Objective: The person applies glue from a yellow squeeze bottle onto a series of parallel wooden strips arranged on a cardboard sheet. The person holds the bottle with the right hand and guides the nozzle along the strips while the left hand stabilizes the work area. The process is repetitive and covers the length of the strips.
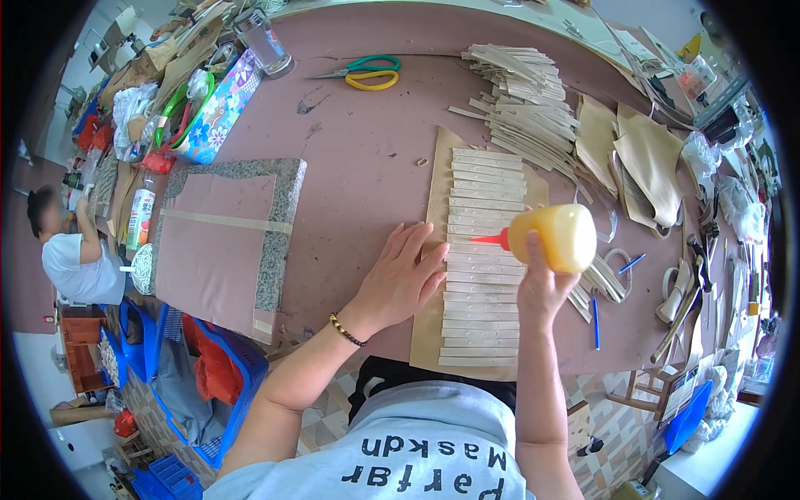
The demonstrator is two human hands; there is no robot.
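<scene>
My right hand [545,287] grips a squeeze bottle [565,237] of yellowish liquid, tilted on its side. Its red nozzle points left, over a row of pale flat strips [482,312]. Small clear spots dot many of these strips, which lie side by side on a brown sheet [427,337]. Fingers stretched out, my left hand [400,273] rests at the sheet's left edge, its fingertips close to the strip ends. Nothing is held in it. Whether the nozzle touches a strip, I cannot tell.
Loose strips [529,108] are heaped at the back right, beside brown leather-like pieces [650,162]. Scissors [367,73] lie far back. On the left are a stone slab [287,196], a spray can [140,218] and a flowered box [218,112]. Another person [79,258] sits at far left.
</scene>
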